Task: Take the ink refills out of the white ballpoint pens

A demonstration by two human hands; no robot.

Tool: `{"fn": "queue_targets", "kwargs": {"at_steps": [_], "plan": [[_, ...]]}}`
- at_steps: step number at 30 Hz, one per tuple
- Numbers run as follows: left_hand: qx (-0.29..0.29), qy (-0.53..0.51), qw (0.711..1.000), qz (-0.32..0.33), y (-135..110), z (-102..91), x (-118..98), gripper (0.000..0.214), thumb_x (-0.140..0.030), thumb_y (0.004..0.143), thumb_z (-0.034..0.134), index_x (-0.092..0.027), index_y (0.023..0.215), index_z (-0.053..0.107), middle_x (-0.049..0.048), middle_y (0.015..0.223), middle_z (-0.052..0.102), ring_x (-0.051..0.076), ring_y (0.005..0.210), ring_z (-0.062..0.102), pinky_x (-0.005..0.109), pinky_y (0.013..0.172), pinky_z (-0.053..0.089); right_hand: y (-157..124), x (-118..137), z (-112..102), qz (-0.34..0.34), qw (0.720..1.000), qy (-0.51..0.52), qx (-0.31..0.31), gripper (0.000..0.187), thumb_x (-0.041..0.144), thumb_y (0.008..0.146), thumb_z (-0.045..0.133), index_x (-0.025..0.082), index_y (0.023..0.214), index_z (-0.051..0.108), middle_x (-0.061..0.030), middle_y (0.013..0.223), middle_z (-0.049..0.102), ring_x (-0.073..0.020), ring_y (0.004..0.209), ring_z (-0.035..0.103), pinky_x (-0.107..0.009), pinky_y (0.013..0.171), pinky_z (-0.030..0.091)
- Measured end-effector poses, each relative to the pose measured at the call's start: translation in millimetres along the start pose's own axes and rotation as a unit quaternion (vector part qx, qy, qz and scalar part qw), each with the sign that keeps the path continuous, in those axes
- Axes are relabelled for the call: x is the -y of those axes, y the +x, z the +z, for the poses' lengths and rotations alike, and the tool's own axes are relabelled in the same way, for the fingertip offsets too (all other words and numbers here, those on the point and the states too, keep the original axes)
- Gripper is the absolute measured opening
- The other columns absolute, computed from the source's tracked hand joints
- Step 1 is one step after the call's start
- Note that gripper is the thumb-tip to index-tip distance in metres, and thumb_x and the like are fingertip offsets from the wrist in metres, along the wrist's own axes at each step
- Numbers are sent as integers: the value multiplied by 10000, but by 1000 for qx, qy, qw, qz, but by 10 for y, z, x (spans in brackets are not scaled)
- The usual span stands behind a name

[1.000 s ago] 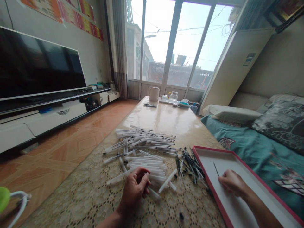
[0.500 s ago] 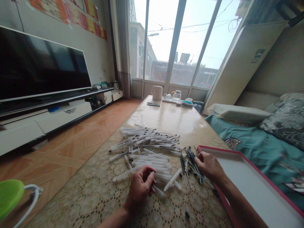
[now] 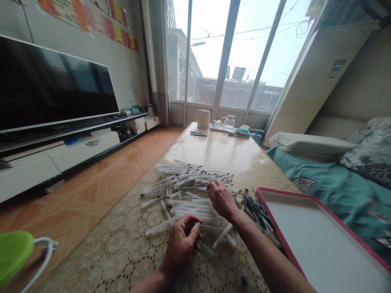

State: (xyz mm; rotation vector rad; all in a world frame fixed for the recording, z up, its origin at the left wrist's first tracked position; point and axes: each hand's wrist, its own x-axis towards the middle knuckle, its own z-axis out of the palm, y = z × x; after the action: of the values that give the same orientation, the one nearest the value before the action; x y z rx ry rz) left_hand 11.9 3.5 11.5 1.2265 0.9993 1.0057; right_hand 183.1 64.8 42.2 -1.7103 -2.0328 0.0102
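My left hand (image 3: 182, 240) is closed, with thumb and fingers pinched around a translucent pen barrel (image 3: 206, 248) that sticks out towards the lower right. My right hand (image 3: 222, 199) reaches over the far pile of pens, its fingertips bent together at the pile's right side; what they grip is hidden. White pens with dark tips (image 3: 186, 176) lie heaped beyond my hands. Nearer me, loose pale barrels (image 3: 195, 211) are stacked in a second pile, partly behind my left hand. Right of it, thin black pieces (image 3: 258, 211) lie in a heap, partly covered by my right forearm.
A shallow pink-rimmed box lid (image 3: 317, 228) lies on the table's right side. The patterned table (image 3: 116, 252) carries a kettle (image 3: 203, 119), a glass jug (image 3: 229, 123) and a tissue pack (image 3: 242, 130) at its far end. A green stool (image 3: 15, 254) stands at left; a bed (image 3: 293, 167) is at right.
My right hand has moved left and away from me, from the black pieces to the far pen pile. My left hand has stayed nearly in place with the barrel.
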Motion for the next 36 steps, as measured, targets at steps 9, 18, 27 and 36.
{"fn": "queue_targets", "kwargs": {"at_steps": [9,18,27,36], "plan": [[-6,-10,1000,-10,-11,0,14,204,-354,756,590,-161,818,570,-45,543,557,70,345,487,153,319,342,72,-88,73,5,1000,-1,-25,135,73,771,535,202,802,559,-50,878,564,-199,885,519,-260,744,387],[-6,-33,999,-9,4,0,-3,272,-412,736,611,-160,815,546,-50,543,563,79,345,504,156,310,354,-844,-248,-416,30,993,104,-49,66,205,880,448,196,854,508,-18,801,564,-153,707,546,-244,644,425],[16,-70,997,5,8,-25,-27,318,-440,725,647,-165,856,555,-43,590,572,62,350,488,148,303,350,-1272,-199,-441,34,983,178,13,109,275,898,451,207,843,516,-17,772,565,-157,687,544,-255,608,422],[148,70,985,61,-122,30,-14,265,-426,816,541,-165,768,541,-24,566,523,87,402,480,194,397,350,-1190,118,-445,-57,987,73,130,176,266,915,434,208,791,545,-12,714,639,-156,634,591,-227,579,383]]}}
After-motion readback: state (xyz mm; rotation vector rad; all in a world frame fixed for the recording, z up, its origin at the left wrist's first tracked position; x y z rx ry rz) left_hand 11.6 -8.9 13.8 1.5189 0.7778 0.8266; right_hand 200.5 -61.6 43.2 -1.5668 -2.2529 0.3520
